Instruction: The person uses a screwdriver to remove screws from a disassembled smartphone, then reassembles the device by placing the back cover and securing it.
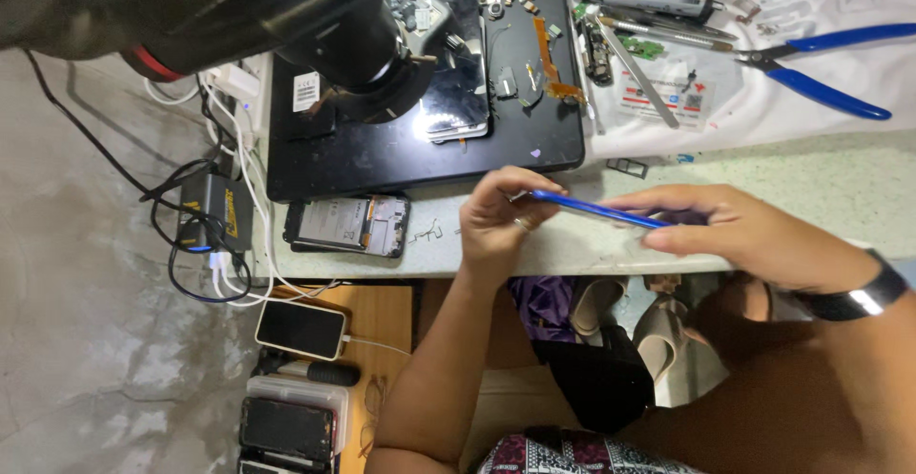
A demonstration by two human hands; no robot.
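Note:
My left hand (pixel 504 214) and my right hand (pixel 735 231) together hold a thin blue phone panel (pixel 596 210) edge-on, just above the front edge of the pale green workbench (pixel 811 183). The left fingers pinch its left end and the right fingers grip its right end. A dark band sits on my right wrist. An opened phone (pixel 348 225) with its insides showing lies on the bench to the left of my left hand.
A black mat (pixel 382 154) carries phone parts, a screen and orange flex cables under a microscope (pixel 372 40). Blue-handled pliers (pixel 821 63), tweezers and a screwdriver lie at the far right. A charging phone (pixel 301 329) and more phones rest on a low wooden stand.

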